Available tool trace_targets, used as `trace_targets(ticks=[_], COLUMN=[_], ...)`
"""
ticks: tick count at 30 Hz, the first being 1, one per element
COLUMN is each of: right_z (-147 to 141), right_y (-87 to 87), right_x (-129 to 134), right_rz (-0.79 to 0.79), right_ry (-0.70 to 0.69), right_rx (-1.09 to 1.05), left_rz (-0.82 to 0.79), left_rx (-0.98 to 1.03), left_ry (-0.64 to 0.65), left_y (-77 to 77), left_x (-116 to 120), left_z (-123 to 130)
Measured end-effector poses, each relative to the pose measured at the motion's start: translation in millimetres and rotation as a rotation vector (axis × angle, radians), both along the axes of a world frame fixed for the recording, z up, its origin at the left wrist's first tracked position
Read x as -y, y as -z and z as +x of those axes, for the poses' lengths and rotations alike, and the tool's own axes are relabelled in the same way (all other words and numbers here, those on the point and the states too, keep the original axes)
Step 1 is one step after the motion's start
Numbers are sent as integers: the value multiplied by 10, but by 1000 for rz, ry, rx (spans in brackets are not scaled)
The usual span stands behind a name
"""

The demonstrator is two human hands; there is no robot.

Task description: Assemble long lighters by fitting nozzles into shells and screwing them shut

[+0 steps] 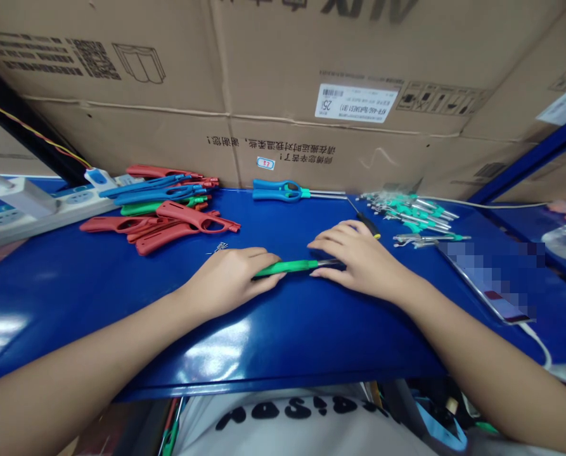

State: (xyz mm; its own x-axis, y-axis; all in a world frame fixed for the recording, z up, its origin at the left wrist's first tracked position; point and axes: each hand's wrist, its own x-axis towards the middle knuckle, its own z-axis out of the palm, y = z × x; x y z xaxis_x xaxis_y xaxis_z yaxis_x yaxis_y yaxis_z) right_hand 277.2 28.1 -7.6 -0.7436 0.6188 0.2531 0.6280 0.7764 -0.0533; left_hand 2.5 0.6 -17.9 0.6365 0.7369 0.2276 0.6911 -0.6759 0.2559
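My left hand [237, 275] is closed around the green handle of a long-nosed gas lighter [292, 266], held low over the blue table. At its other end, the lighter's metal tube runs in under my right hand [353, 259], whose curled fingers and thumb sit around it. The contact beneath that palm is partly hidden. Just beyond the right hand lies a screwdriver [368, 221] with a black and yellow handle. A small pile of screws [222, 246] is close to my left knuckles. Farther back rests a blue lighter [277, 191] with a metal tube.
Red, blue and green lighter casings [182, 221] are heaped at the left, beside a white power strip [73, 206]. Metal tubes with teal parts [416, 212] lie at the right. Nearer is a phone [487, 285] with a cable. A large cardboard box [273, 76] stands behind.
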Motion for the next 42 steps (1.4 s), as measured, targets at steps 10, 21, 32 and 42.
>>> trace_targets(ticks=[10,21,32,42], right_z=[316,202,2,-17], right_y=[-59,-64,-33,28], right_x=[-223,-135,11,7], right_rz=[45,-270,-142,271], right_ry=[126,-95,-108,-193], right_rx=[17,-24,16,3], left_rz=[50,198,150,-162], left_rx=[71,94,78,310], left_ry=[-146,-25,8,21], left_y=[-37,-21,61,24], left_x=[-43,-62,-7,-10], left_z=[-35,-56,13,59])
